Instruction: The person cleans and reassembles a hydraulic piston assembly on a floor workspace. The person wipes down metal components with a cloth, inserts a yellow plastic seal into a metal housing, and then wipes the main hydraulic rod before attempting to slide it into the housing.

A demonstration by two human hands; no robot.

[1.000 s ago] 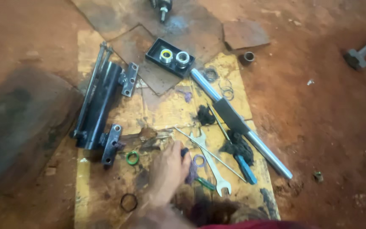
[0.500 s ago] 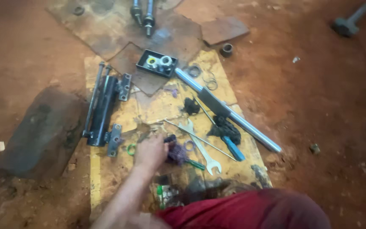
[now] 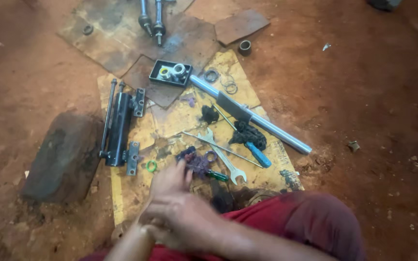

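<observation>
So the person is sitting on the ground, red trousers (image 3: 315, 217) at the bottom of the shot, both hands bunched together right in front of them. The right hand (image 3: 185, 220) lies over the left hand (image 3: 163, 186) and both are blurred. The left one's fingers stretch forward toward the tools, loosely spread, nothing in them that shows. Whether the right one is gripping anything, can't tell.

Just past the fingertips is a purple rag (image 3: 198, 163) with a green-handled screwdriver (image 3: 217, 175) touching it, and a small green ring (image 3: 151, 166) off to the left. Nearest proper tool is the spanner (image 3: 223, 157): it lies flat, long axis running diagonal, one open end pointing near-right toward the trousers, the other far-left. A thin rod (image 3: 221, 145) crosses it, and a blue-handled screwdriver (image 3: 252, 150) lies just beside, angled the same way.

Further out on the left, a black cylinder with brackets (image 3: 119, 128) points away from the person. A long silver tube (image 3: 250, 116) slants from far-left to near-right. Beyond that sits a black tray (image 3: 170, 72) holding round metal parts.

Everything rests on a dirty yellow cardboard sheet (image 3: 122, 193) spread over red dirt floor (image 3: 364, 96), with a big stone (image 3: 64, 157) at the left.
</observation>
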